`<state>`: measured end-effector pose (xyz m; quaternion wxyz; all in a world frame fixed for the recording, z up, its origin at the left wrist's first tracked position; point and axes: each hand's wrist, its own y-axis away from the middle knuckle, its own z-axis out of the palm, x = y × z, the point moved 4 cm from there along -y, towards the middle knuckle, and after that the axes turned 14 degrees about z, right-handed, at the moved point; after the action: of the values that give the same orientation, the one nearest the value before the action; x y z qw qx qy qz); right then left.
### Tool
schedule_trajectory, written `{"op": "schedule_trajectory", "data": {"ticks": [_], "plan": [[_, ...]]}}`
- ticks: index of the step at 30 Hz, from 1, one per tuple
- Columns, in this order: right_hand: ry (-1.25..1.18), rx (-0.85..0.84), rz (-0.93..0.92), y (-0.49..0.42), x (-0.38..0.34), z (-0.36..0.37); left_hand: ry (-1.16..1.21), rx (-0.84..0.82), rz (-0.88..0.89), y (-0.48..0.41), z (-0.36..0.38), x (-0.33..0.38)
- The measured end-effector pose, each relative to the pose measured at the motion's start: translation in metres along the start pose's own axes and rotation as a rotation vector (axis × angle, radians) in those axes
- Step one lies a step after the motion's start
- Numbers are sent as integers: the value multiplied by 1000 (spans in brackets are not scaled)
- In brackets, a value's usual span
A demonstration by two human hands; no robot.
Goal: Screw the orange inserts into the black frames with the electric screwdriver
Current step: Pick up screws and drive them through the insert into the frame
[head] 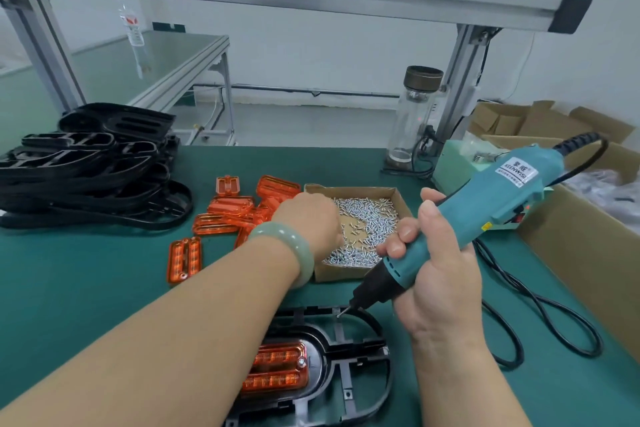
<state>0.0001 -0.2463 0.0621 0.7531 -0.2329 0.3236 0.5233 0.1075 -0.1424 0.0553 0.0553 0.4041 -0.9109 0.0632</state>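
Note:
A black frame [346, 350] lies at the near edge of the green bench with an orange insert [277, 369] seated in it, one screw visible at the insert's right end. My right hand [436, 274] grips the teal electric screwdriver [485, 204], its bit tip hovering just above the frame's far rim. My left hand [308, 218] reaches into the cardboard screw box [360, 229], fingers curled down among the small silver screws; what they hold is hidden. Several loose orange inserts [235, 208] lie left of the box.
A stack of black frames [90, 166] sits at the far left. A glass bottle [414, 118] stands behind the screw box. The screwdriver's black cable [540, 308] loops on the bench at right, next to a large cardboard box [588, 246].

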Motion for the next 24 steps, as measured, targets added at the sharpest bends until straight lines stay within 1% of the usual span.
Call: {"op": "schedule_trajectory", "data": {"ticks": [3,7,10,13,16,18,21,24], "plan": [[21,20,-7,-1,2,-3,-212,-75,13,-10,6,5],[26,18,-2,-3,3,-2,-321,-60,33,-11,9,6],[26,17,-8,-2,4,-1,-321,-80,73,-8,8,9],[13,23,-7,-3,5,0,-286,-138,78,-9,7,11],[8,28,-13,-2,5,0,-299,-116,86,-6,6,15],[-1,23,-15,-2,5,0,-221,-77,91,-3,7,13],[-16,15,-18,-3,5,0,60,17,74,1,2,8],[-24,20,-33,-3,5,-1,331,169,13,10,-7,3]]}}
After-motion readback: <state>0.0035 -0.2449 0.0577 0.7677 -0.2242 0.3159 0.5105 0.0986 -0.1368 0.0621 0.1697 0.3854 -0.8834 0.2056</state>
